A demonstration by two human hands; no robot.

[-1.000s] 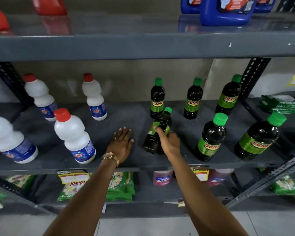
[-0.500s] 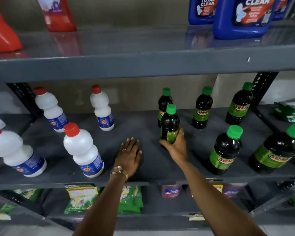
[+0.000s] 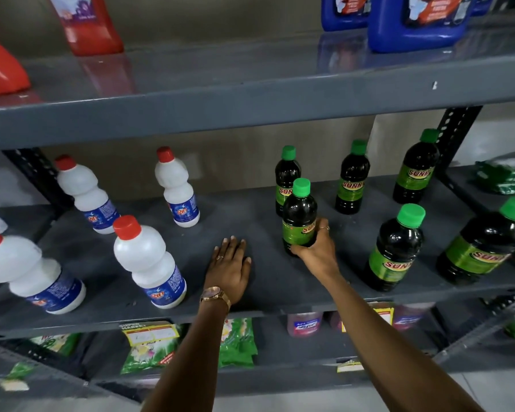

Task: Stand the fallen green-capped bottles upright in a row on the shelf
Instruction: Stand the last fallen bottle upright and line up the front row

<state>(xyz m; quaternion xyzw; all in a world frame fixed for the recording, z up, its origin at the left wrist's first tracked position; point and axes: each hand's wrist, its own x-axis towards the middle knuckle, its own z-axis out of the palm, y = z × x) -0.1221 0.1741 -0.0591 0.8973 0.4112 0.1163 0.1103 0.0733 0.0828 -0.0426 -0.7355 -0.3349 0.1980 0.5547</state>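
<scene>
Head view is looking down on a grey metal shelf (image 3: 262,281) carrying two groups of bottles. Right hand (image 3: 317,252) is wrapping its grip around the lower half of a green-capped bottle (image 3: 299,215), thumb across the front near the base and fingers curling behind the label, a ring showing on one finger. That bottle is standing upright with its base on the shelf, just in front of another green-capped bottle at the back (image 3: 286,176) and partly covering it. Left hand (image 3: 231,269) is lying flat on the shelf surface, palm down and fingers spread a little, holding nothing (a gold watch (image 3: 214,294) is sitting on its wrist). It is resting between the held bottle and the white bottles with red caps (image 3: 149,263), which are occupying the left part of the shelf. Two more dark bottles (image 3: 353,179) are standing along the back to the right, and two larger-looking ones (image 3: 394,251) are standing nearer the front edge, well apart from one another. Above, red containers (image 3: 89,22) and blue jugs (image 3: 414,22) are sitting on the upper shelf; below, green packets (image 3: 238,343) are lying on the lower one.
</scene>
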